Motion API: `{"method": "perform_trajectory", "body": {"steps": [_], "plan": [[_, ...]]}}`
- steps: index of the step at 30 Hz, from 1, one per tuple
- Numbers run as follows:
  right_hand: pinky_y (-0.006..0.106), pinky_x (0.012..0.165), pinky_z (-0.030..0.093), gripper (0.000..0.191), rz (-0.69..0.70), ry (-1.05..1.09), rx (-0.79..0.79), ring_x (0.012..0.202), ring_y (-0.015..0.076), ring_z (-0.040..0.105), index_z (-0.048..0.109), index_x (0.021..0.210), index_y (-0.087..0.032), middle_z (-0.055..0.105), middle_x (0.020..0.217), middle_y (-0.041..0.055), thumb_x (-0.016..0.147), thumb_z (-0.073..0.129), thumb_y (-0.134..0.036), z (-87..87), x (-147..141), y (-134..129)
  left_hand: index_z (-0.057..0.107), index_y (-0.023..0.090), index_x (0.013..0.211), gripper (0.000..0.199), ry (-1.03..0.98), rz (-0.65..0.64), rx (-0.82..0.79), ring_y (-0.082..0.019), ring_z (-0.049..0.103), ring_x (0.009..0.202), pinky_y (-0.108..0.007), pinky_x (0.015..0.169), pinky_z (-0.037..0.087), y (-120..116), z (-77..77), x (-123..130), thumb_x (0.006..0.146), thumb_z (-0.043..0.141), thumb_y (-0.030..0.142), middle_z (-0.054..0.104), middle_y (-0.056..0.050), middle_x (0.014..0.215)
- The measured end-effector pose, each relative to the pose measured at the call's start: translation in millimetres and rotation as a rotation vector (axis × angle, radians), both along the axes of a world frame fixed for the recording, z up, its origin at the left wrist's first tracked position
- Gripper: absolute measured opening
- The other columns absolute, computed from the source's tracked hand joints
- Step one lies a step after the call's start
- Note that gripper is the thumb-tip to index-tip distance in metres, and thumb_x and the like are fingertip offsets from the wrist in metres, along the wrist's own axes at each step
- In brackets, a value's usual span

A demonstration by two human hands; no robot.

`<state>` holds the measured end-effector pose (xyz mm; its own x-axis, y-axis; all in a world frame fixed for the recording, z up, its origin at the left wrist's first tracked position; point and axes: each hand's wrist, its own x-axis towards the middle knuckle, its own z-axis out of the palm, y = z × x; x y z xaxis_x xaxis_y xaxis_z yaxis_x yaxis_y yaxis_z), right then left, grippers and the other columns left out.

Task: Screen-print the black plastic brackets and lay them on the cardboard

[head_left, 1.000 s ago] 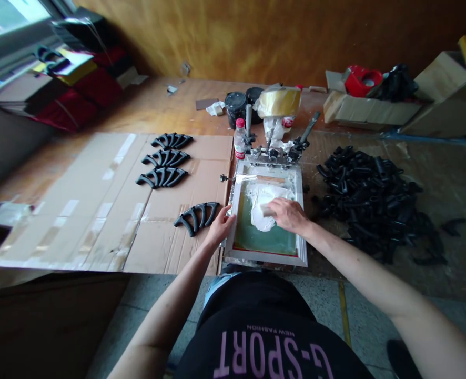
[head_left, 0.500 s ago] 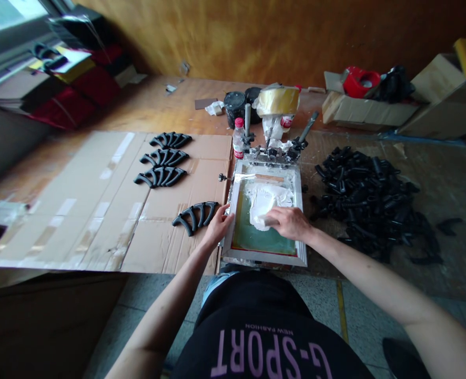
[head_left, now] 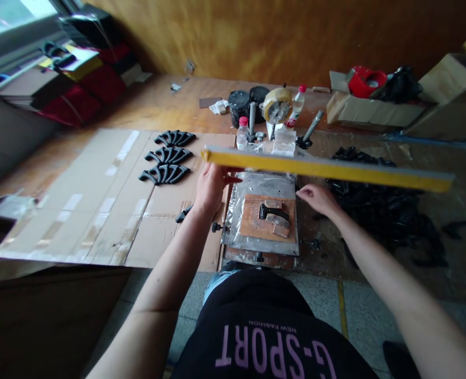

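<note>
The screen frame (head_left: pixel 327 167) is raised and seen edge-on as a long yellow and grey bar. My left hand (head_left: pixel 211 184) grips it near its left end. Below it, one black curved handle (head_left: pixel 276 213) lies on a brown block (head_left: pixel 251 218) fixed to the metal base plate (head_left: pixel 233 245). My right hand (head_left: pixel 317 199) is beside the plate's right edge, its fingers pinched together; what they hold, if anything, is hidden. Black curved pieces (head_left: pixel 165 173) lie in rows on the cardboard (head_left: pixel 110 221) at left; another is partly covered by my left forearm.
At right lies a heap of black pieces (head_left: pixel 391 221). Behind the plate are clamp rods (head_left: pixel 314 126), black tubs (head_left: pixel 239 105), a tape roll (head_left: pixel 277 105) and two bottles (head_left: pixel 297 108). Cardboard boxes (head_left: pixel 378 113) stand at the back right, stacked packs (head_left: pixel 75 87) at the back left.
The screen frame has swung up, uncovering the plate and the black handle. My left hand has moved up with it. My right hand has left the white paste and the squeegee and moved right.
</note>
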<state>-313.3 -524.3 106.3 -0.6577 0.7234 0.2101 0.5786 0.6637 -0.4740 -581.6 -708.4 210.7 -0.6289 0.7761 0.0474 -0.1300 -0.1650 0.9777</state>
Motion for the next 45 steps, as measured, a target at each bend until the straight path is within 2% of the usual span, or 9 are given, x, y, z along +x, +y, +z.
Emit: {"method": "perform_trajectory", "body": {"steps": [4, 10, 13, 15, 21, 26, 29, 35, 45], "plan": [[0.029, 0.084, 0.047, 0.015, 0.194, -0.279, -0.003, 0.094, 0.0215, 0.062, 0.068, 0.083, -0.016, 0.069, 0.096, 0.0093, 0.084, 0.069, -0.030, -35.0, -20, -60, 0.055, 0.021, 0.116, 0.052, -0.072, 0.064, 0.059, -0.017, 0.067, 0.085, -0.025, 0.063, 0.053, 11, -3.5, 15, 0.090, 0.040, 0.064, 0.070, -0.008, 0.091], [0.031, 0.077, 0.044, 0.018, 0.010, -0.335, -0.058, 0.087, 0.0226, 0.061, 0.059, 0.094, -0.016, 0.067, 0.091, 0.0111, 0.098, 0.046, -0.028, -16.6, -50, -125, 0.059, 0.016, 0.114, 0.066, -0.462, -0.380, -0.487, -0.025, 0.069, 0.085, -0.030, 0.058, 0.054, -50, -86.7, 89, 0.078, 0.056, 0.070, 0.072, -0.016, 0.101], [0.033, 0.080, 0.045, 0.019, 0.250, -0.170, 0.025, 0.090, 0.0224, 0.060, 0.059, 0.089, -0.018, 0.066, 0.091, 0.0098, 0.099, 0.045, -0.025, -6.1, -59, -159, 0.057, 0.017, 0.106, 0.057, -0.549, -0.233, -0.468, -0.022, 0.068, 0.088, -0.030, 0.064, 0.055, -71, -114.9, 107, 0.081, 0.053, 0.068, 0.070, -0.012, 0.101], [0.032, 0.082, 0.045, 0.019, 0.398, -0.061, 0.013, 0.091, 0.0209, 0.059, 0.060, 0.084, -0.019, 0.066, 0.089, 0.0073, 0.098, 0.047, -0.024, -4.1, -59, -167, 0.055, 0.018, 0.099, 0.051, -0.428, -0.145, -0.487, -0.019, 0.067, 0.081, -0.027, 0.060, 0.053, -77, -117.7, 104, 0.081, 0.054, 0.066, 0.069, -0.008, 0.094], [0.031, 0.080, 0.045, 0.021, 0.231, 0.025, -0.052, 0.088, 0.0199, 0.060, 0.063, 0.085, -0.021, 0.067, 0.088, 0.0049, 0.097, 0.047, -0.024, -18.8, -16, -104, 0.050, 0.022, 0.083, 0.043, 0.305, -0.344, -0.702, -0.015, 0.064, 0.056, -0.025, 0.057, 0.046, -79, -83.7, 85, 0.087, 0.045, 0.065, 0.068, 0.000, 0.068], [0.036, 0.087, 0.041, 0.026, 0.043, -0.276, 0.156, 0.094, 0.0250, 0.056, 0.068, 0.087, -0.018, 0.068, 0.092, 0.0108, 0.096, 0.045, -0.027, -56.7, 36, -27, 0.049, 0.024, 0.082, 0.044, 0.521, -0.346, -0.775, -0.018, 0.066, 0.060, -0.026, 0.059, 0.044, -73, -69.1, 98, 0.087, 0.042, 0.067, 0.068, -0.001, 0.063], [0.038, 0.091, 0.039, 0.028, -0.045, -0.488, 0.233, 0.107, 0.0282, 0.052, 0.069, 0.105, -0.014, 0.064, 0.114, 0.0163, 0.094, 0.047, -0.028, -81.5, 61, 2, 0.052, 0.023, 0.082, 0.045, 0.583, -0.351, -0.792, -0.018, 0.066, 0.060, -0.026, 0.059, 0.043, -71, -67.6, 106, 0.088, 0.041, 0.067, 0.069, -0.002, 0.066], [0.041, 0.088, 0.035, 0.042, 0.008, -0.749, 0.311, 0.112, 0.0310, 0.047, 0.056, 0.133, -0.019, 0.048, 0.139, 0.0205, 0.092, 0.050, -0.029, -96.3, 78, 7, 0.055, 0.023, 0.083, 0.046, 0.632, -0.343, -0.843, -0.018, 0.066, 0.061, -0.025, 0.060, 0.043, -63, -66.0, 114, 0.087, 0.042, 0.067, 0.070, -0.003, 0.068], [0.037, 0.078, 0.033, 0.043, 0.056, -0.814, 0.320, 0.097, 0.0263, 0.050, 0.059, 0.124, -0.017, 0.063, 0.103, 0.0138, 0.089, 0.037, -0.007, -84.2, 86, -3, 0.053, 0.023, 0.082, 0.045, 0.547, -0.256, -0.830, -0.017, 0.067, 0.060, -0.025, 0.060, 0.046, -53, -70.9, 122, 0.087, 0.042, 0.067, 0.070, -0.002, 0.067]]}}
